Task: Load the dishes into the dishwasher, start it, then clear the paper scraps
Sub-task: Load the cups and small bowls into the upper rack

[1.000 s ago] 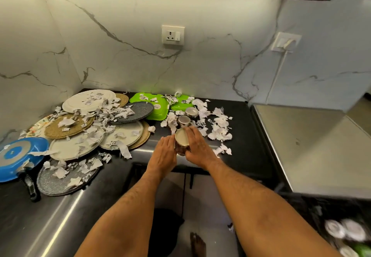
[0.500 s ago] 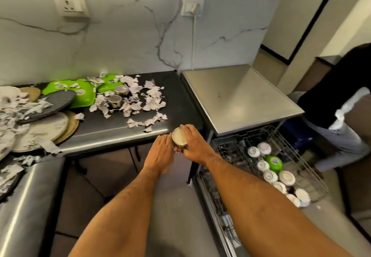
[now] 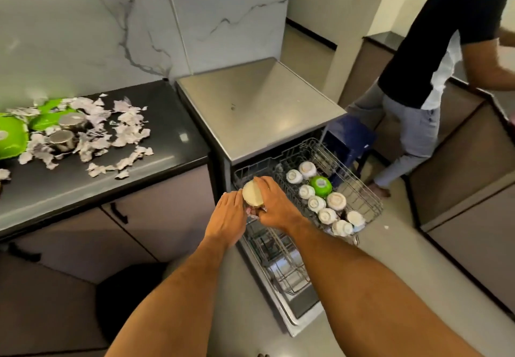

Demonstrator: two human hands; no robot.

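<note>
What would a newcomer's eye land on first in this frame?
Both hands meet at centre: the right hand grips an upturned cup and the left hand touches it, over the pulled-out dishwasher rack. One green cup stands out among white ones there. Torn paper scraps litter the black counter at left.

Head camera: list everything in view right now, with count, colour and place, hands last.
held cup: one, cream, above upper rack's left end
upturned cups: about eight, white, in upper rack
green bowl: one, among them
upper rack: grey wire, pulled out
lower rack: grey wire, below
dishwasher top: steel
paper scraps: many, white, on black counter
steel cups: two, among scraps
green dishes: counter's left edge
bystander: one, right
left hand: touches cup
right hand: grips cup
</note>
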